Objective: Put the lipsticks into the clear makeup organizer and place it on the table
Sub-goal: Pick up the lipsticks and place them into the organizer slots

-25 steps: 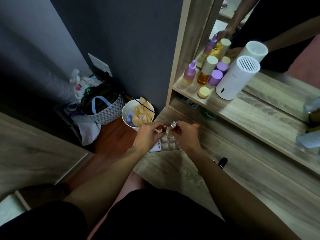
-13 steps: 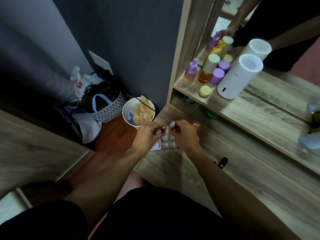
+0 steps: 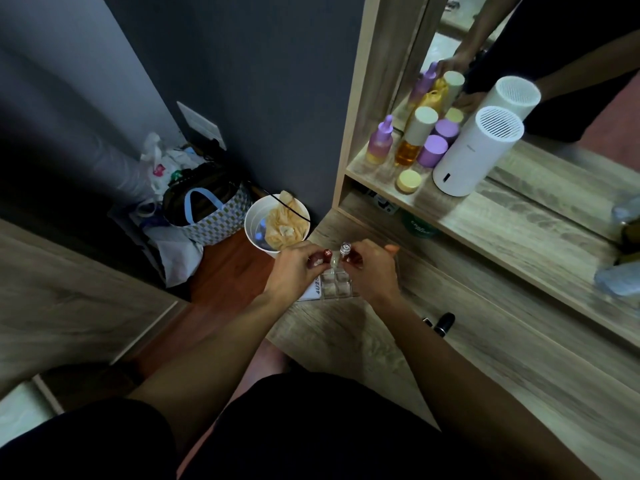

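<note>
Clear makeup organizer (image 3: pixel 335 285) sits under both lipstick-holding hands' grip.

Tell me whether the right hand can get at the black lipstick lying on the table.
Probably yes: the black lipstick lies in the open beside the right forearm, but the right hand holds another lipstick.

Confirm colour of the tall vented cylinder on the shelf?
White; the cylinder shows clearly in the head view, slotted grille on top.
</note>
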